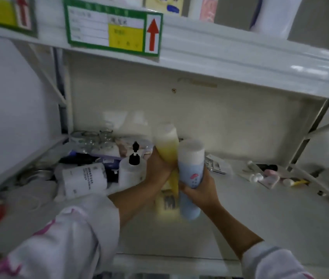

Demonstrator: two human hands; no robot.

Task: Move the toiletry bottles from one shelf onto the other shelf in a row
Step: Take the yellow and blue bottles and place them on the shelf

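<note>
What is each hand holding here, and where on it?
Left hand grips the yellow bottle around its middle; right hand grips the blue bottle around its lower body.

The lower shelf (pixel 240 208) is a pale board with a pale back panel. On its left part lies a white bottle with a printed label (pixel 84 179) on its side, and just right of it stands a white pump bottle with a black nozzle (pixel 130 170). Behind these sits a cluster of clear glass jars (pixel 93 138) among blurred packets. At the right end lie small tubes and pink pieces (pixel 270 179), well apart from the bottles. The upper shelf (pixel 230 57) runs across above, with a green-bordered label with a red arrow (pixel 113 27) on its front edge.
</note>
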